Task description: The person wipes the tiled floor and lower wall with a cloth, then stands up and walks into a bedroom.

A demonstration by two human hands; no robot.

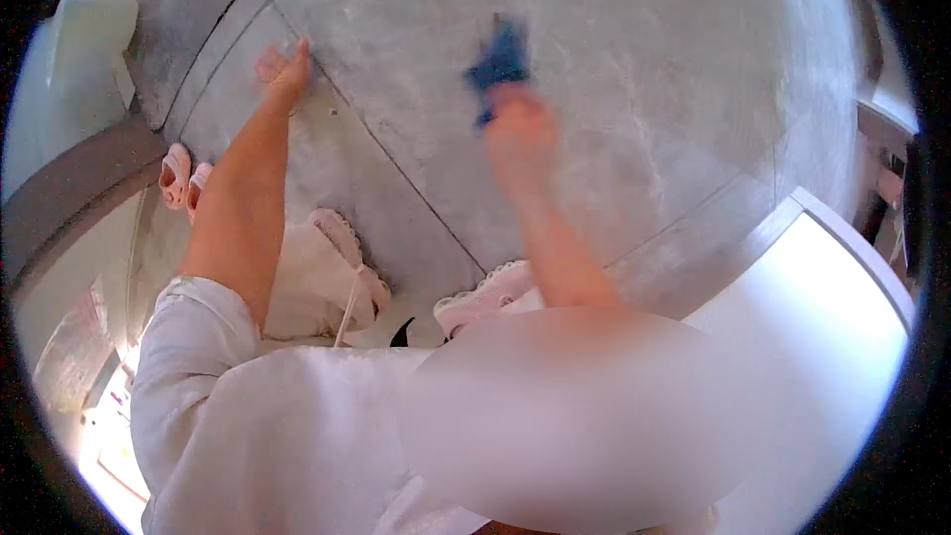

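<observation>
My right hand [523,124] is out over the grey floor [396,59], smeared by motion. Its fingers are closed on a dark blue item [502,57] that looks like a piece of cloth; blur hides its exact kind. To the left, my left hand [284,69] is held out over the floor, loosely curled, fingers apart and holding nothing. Below the hands are the pale pink shoes [485,299] on my feet. My white clothing fills the lower part of the view, with a blurred patch over it.
A pair of pink clogs [176,176] stands on the floor beyond my left forearm. A white panel with a raised edge [817,282] is at the right. A pale container [87,45] stands at the upper left, above a dark curved ledge [84,193].
</observation>
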